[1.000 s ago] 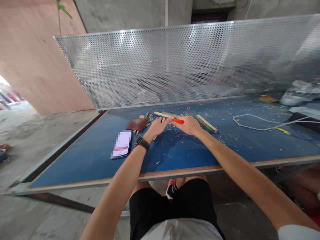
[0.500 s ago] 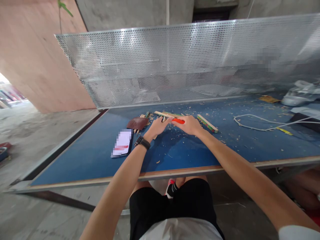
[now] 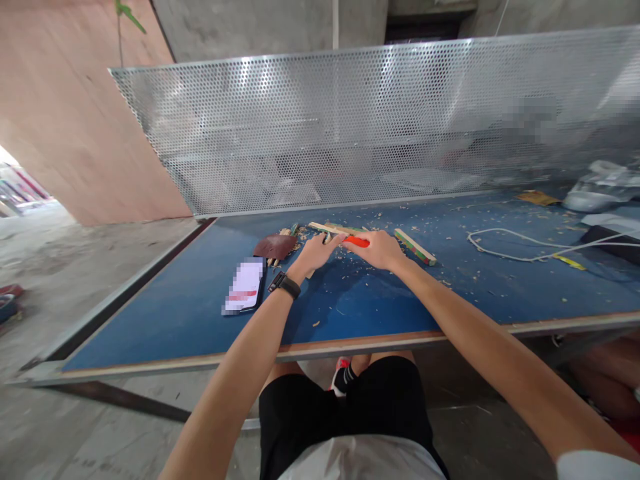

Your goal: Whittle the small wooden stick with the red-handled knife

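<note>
The right hand [image 3: 381, 251] is curled tight around a knife with a smooth orange plastic handle [image 3: 358, 241], the handle poking out toward the left hand; the blade itself is too small to make out. The left hand [image 3: 314, 255] lies half closed, fingers bent down onto a pale wooden stick [image 3: 325, 230]; how firmly it grips I cannot tell, but it presses the stick against the table; a black band sits on that wrist [image 3: 285, 285]. The stick is long, thin and flat-sided, raw light wood, lying on the far middle of the table just beyond both hands.

The table [image 3: 200, 320] has a matt blue top with a bare plywood edge and a metal frame; pale wood shavings [image 3: 350, 267] are scattered over it, thickest near the hands. A second stick [image 3: 414, 247], squared with green and reddish paint on its sides, lies just right of the right hand. Left of the left hand lies a dark brown, roughly oval leathery piece [image 3: 274, 247]; nearer, a flat rectangular phone [image 3: 244, 287] with a black rim. A thin white cord [image 3: 505, 243] loops over the right part of the table. Behind stands a shiny metal sheet [image 3: 350, 127] punched with small round holes; beyond it, rough grey concrete.
</note>
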`<state>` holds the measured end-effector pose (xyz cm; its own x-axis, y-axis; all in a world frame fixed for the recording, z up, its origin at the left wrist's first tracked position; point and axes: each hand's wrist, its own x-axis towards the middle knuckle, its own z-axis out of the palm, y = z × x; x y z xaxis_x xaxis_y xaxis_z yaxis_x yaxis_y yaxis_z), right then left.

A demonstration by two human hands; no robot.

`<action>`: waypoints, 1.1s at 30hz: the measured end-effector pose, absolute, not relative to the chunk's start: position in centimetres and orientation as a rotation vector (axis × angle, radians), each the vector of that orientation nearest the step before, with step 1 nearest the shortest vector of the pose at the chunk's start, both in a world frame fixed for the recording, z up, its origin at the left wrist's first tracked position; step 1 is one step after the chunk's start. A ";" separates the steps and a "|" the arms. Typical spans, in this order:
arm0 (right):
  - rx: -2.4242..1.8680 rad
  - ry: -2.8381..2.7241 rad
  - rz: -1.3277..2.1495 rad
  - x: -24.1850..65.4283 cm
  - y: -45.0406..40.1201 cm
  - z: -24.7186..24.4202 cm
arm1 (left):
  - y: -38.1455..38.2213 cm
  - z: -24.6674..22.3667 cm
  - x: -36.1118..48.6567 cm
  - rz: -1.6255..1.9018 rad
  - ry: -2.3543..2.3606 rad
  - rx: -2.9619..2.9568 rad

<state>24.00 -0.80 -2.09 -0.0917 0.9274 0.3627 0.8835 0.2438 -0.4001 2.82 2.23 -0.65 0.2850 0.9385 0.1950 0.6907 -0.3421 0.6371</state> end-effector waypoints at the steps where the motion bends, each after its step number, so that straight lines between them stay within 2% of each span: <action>1: -1.650 -1.972 0.097 23.9 -0.8 -2.1 | 2.2 -0.6 2.8 0.773 1.462 2.127; 21: -1.775 -1.861 -0.116 22.1 -1.7 -1.4 | 2.0 -0.6 3.0 0.867 1.481 2.013; 33: -1.723 -1.843 -0.071 22.3 -2.0 -0.9 | 1.8 -0.5 3.1 0.912 1.400 2.029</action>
